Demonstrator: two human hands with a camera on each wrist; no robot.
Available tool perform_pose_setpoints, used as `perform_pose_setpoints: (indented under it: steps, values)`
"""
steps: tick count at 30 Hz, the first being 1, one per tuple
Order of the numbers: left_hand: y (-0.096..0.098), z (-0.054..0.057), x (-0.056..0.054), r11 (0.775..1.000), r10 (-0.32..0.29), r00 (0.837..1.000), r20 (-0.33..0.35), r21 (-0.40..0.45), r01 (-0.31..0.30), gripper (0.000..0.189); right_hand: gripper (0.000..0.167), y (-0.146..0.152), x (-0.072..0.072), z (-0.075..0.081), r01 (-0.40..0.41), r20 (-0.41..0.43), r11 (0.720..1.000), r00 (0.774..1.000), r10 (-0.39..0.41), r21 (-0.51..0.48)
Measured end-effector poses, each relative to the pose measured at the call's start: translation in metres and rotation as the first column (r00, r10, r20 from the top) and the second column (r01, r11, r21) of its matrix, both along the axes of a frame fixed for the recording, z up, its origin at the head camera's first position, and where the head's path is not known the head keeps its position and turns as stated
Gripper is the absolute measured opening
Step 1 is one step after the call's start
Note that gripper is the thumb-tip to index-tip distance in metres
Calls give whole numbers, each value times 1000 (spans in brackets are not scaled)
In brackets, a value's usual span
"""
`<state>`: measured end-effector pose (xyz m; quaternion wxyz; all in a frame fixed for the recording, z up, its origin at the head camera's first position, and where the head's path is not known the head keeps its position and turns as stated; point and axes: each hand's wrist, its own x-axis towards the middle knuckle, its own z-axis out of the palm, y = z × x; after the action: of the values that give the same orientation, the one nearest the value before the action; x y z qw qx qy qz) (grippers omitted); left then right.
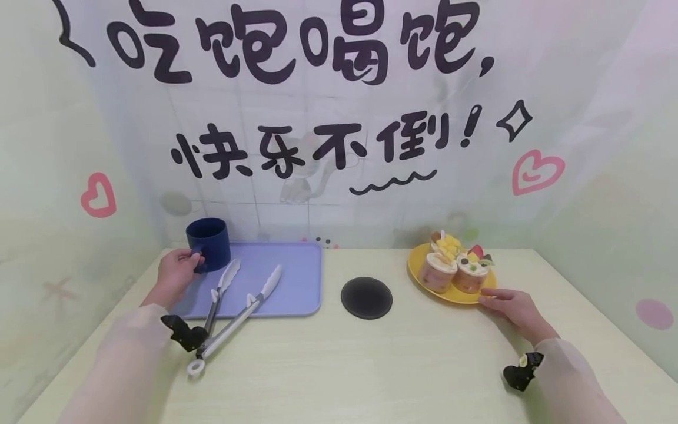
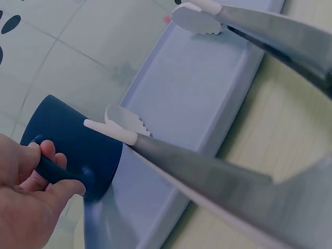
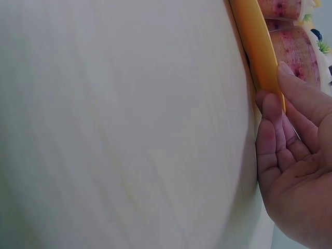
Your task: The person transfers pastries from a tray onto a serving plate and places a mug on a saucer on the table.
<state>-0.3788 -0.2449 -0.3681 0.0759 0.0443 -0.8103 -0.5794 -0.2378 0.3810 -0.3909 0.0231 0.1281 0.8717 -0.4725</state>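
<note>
My left hand grips the handle of a dark blue mug, thumb and fingers curled round it. The mug is upright over the far left corner of a lavender tray. My right hand pinches the near right rim of a yellow plate. In the right wrist view the thumb lies over the rim, with fingers under it. On the plate sit several small dessert cups topped with cream and fruit. Spread tongs with white tips lie partly across the tray, close to my left wrist.
A round black coaster lies on the pale wooden table between tray and plate. Behind stands a hanging white sheet with printed black characters, and printed side sheets flank the table.
</note>
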Motion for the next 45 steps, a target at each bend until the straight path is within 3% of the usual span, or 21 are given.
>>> perform_pose_setpoints:
  steps: [6, 12, 25, 37, 45]
  values:
    - [-12, 1, -2, 996, -36, 999, -31, 86, 38, 36, 67, 0, -1, 0, -1, 8, 1000, 1000, 1, 18]
    - [-8, 17, 6, 998, -59, 998, -29, 1, 59, 36, 67, 1, -2, 0, 5, 30, 1000, 1000, -6, 17]
    - [-9, 32, 18, 993, -114, 991, -69, -9, 114, 36, 63, -2, -4, 2, 4, 9, 1000, 1000, -4, 13]
    - [-5, 49, 23, 976, -216, 976, -8, 24, 216, 42, 53, -1, 1, 6, 35, -8, 996, 999, -36, -85]
    - [-6, 56, 30, 966, -258, 966, -27, 1, 258, 39, 48, 1, 2, 10, 54, 7, 992, 999, -54, -116]
